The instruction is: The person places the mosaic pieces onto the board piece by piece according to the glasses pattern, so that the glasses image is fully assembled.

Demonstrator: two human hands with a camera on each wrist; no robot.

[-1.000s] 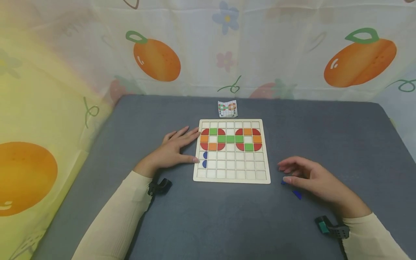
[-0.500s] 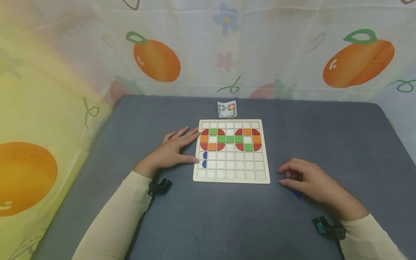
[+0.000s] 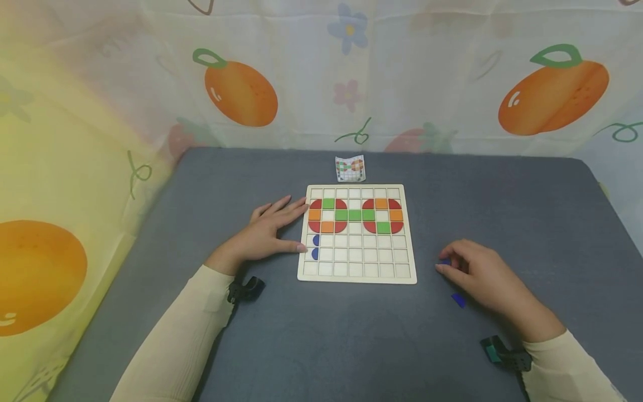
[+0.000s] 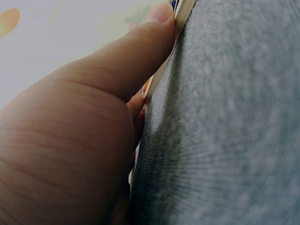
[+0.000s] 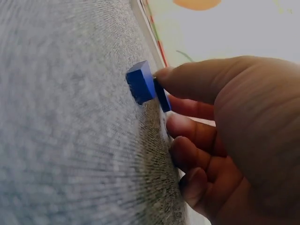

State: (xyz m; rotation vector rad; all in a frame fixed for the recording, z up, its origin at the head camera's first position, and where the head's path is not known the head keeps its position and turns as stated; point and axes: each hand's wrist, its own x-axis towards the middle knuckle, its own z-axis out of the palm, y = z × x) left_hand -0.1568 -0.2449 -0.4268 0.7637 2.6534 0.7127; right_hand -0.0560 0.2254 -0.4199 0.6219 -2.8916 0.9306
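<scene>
My left hand (image 3: 263,231) lies by the left edge of a wooden grid board (image 3: 359,281), its thumb and straight fingers touching the rim. The left wrist view shows the thumb (image 4: 140,51) against the board's side. On the board sit red, orange and green pieces, with two blue half-round pieces (image 3: 315,240) at the left. Right of the board, my right hand (image 3: 484,276) pinches a small blue piece (image 5: 162,95) between thumb and forefinger. Another blue piece (image 3: 458,300) lies on the table below that hand; its exact shape is hard to tell.
A small pattern card (image 3: 350,168) stands behind the board, showing a similar coloured design. The dark grey table (image 3: 351,346) runs back to a curtain (image 3: 311,72) printed with fruit and flowers.
My right hand has closed thumb and forefinger on one blue piece and drawn slightly up from the other, which shows again on the table. The left hand has stayed put.
</scene>
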